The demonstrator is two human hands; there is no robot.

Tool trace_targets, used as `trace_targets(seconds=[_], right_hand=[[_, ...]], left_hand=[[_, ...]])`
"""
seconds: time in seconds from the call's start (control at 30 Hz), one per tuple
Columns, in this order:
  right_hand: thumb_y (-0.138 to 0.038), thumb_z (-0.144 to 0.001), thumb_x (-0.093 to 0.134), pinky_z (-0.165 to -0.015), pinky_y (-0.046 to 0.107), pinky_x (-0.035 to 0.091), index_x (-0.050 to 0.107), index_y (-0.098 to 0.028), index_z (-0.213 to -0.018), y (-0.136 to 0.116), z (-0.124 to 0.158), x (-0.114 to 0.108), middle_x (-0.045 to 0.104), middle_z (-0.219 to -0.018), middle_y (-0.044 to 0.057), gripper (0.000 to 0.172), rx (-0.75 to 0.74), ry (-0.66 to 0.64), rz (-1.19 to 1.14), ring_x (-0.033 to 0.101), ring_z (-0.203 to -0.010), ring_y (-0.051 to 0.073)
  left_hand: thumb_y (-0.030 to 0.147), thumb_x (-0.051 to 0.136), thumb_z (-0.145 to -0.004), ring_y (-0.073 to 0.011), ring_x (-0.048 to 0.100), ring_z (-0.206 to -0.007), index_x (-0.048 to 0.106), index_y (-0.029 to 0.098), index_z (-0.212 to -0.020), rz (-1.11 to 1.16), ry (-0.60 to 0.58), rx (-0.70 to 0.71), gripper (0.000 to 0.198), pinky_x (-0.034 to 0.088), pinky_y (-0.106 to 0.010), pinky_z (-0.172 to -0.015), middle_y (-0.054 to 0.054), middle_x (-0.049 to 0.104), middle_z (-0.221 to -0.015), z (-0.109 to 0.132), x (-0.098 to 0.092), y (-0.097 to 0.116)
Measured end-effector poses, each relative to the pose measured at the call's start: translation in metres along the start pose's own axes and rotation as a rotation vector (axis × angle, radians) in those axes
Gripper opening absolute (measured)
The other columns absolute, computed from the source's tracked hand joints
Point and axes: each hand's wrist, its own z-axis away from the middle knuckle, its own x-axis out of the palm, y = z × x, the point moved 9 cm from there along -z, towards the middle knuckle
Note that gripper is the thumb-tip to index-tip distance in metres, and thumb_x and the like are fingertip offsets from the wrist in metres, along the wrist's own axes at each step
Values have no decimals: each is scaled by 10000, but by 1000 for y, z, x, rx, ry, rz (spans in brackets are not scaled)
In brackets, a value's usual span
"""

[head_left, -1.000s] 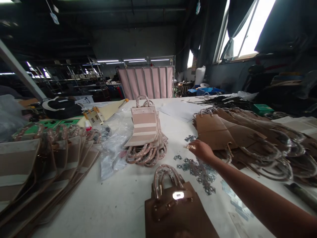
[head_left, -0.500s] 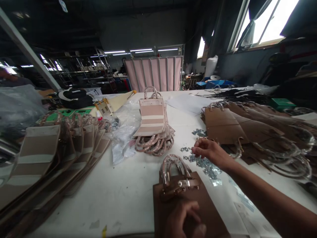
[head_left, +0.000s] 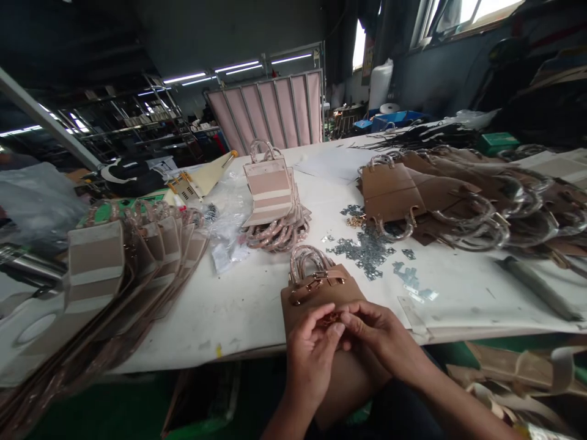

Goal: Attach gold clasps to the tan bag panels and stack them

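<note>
Small gold-coloured metal pieces (head_left: 331, 319) rest in the curled fingers of my left hand (head_left: 310, 348). Beside it my right hand (head_left: 383, 335) pinches at something too small to make out, its fingertips meeting those of the left. Both hands are over a brown bag (head_left: 362, 293), which lies at the table's front edge. Its plastic-wrapped handles (head_left: 312, 260) point away from me, and a strap with metal fittings (head_left: 321, 280) crosses its top. Flat grey metal plates (head_left: 367, 250) are scattered beyond the bag, near a small pile of gold pieces (head_left: 355, 220).
Stacked beige bags (head_left: 270, 189) stand mid-table. More bags fan out at the left (head_left: 96, 263), and brown bags (head_left: 394, 189) are heaped at the right. A dark bar (head_left: 541, 288) lies near the right front edge. Clear plastic (head_left: 229, 247) lies left of the middle stack.
My right hand has come back from the metal plates to meet my left hand over the bag. Gold pieces now show in the left hand. The camera view has shifted and tilted.
</note>
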Motion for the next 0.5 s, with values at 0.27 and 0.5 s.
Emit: trace_targets(seconds=[0.27,0.5], right_hand=[[-628,-780,899,-640,274,500,729,-165,-1071,1,21,7,757,-847,63,572,55,-17,-186,696,-699,183],[-613,-660,980,-672,292,543,746,-165,-949,4,25,-4,754,-748,46,582,30,124,-321,689,-684,185]], left_hand=[[400,744,-947,-179,752,-848,745,183,-950,-87,-16,136,217,639,-260,-763,-66,742,-1016,12,2,19],[343,715,-967,-200,778,-876,753,255,-1120,-420,-37,242,181,651,-282,-799,-51,783,-1077,22,5,23]])
